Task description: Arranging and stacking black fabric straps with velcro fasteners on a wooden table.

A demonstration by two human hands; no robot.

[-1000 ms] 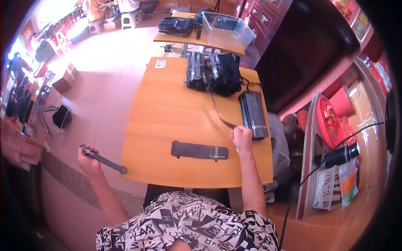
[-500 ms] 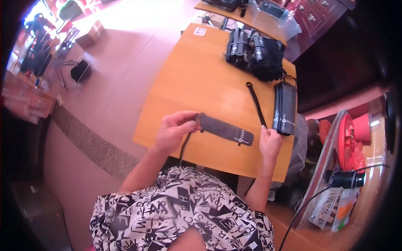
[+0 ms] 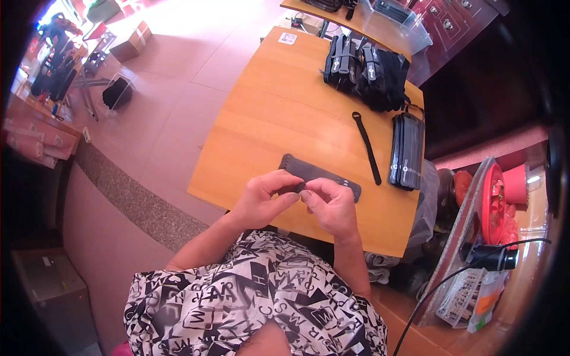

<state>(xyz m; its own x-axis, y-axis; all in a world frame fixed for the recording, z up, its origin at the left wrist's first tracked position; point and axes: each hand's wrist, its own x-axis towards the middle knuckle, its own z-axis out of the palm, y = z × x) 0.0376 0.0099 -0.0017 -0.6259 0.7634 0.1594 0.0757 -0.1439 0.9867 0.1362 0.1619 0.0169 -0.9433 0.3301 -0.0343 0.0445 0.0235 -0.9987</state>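
My left hand [image 3: 268,197] and my right hand [image 3: 333,204] meet fingertip to fingertip over the near part of the table. Between their pinched fingers is a small dark piece of a black strap [image 3: 300,187], most of it hidden. Just beyond the hands lies a flat dark grey panel [image 3: 314,170] with a row of holes at its left end and pale marks toward its right; the right hand covers part of it. To the right, a separate loose black strap [image 3: 366,148] with a rounded, slotted end rests on the wood.
A stack of dark grey panels [image 3: 406,153] stands at the table's [image 3: 249,118] right edge. Bundled black straps and panels [image 3: 371,74] lie at the far right. Beyond them is a clear plastic bin [image 3: 404,21]. Red goods [image 3: 491,202] and a black cable [image 3: 436,285] are at right.
My right hand has let go of the loose strap on the table and moved left to meet my left hand. The left hand has shifted right, off the panel's holed end.
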